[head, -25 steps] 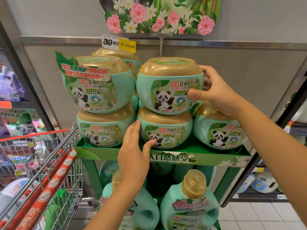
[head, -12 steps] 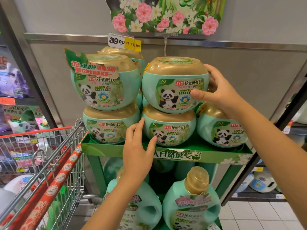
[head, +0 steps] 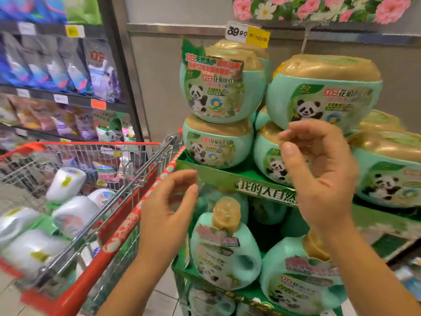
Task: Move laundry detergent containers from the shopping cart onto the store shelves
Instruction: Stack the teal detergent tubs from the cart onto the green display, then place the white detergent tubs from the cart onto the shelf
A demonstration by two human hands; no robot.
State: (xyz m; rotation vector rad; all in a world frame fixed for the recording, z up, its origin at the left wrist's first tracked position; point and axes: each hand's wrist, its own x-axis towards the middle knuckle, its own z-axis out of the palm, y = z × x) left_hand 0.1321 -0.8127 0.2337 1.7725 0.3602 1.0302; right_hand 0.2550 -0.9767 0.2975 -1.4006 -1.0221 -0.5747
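Note:
Round mint-green detergent tubs with gold lids and panda labels are stacked two high on the green display shelf (head: 218, 176); the top middle tub (head: 323, 92) stands free. My right hand (head: 321, 172) hovers in front of the lower middle tub (head: 271, 160), fingers loosely curled, holding nothing. My left hand (head: 168, 208) floats lower, between the display and the shopping cart (head: 127, 226), relaxed and empty. White detergent containers (head: 66, 183) lie in the cart's basket.
Mint-green jugs with gold caps (head: 225, 245) fill the lower display tier. A price tag (head: 248, 34) and a flowered sign (head: 319, 8) stand above. Shelves of pouches (head: 57, 65) run along the left behind the cart.
Both hands have come off the tubs and drawn back toward me, empty. The view has swung left, bringing the cart and its white containers into sight.

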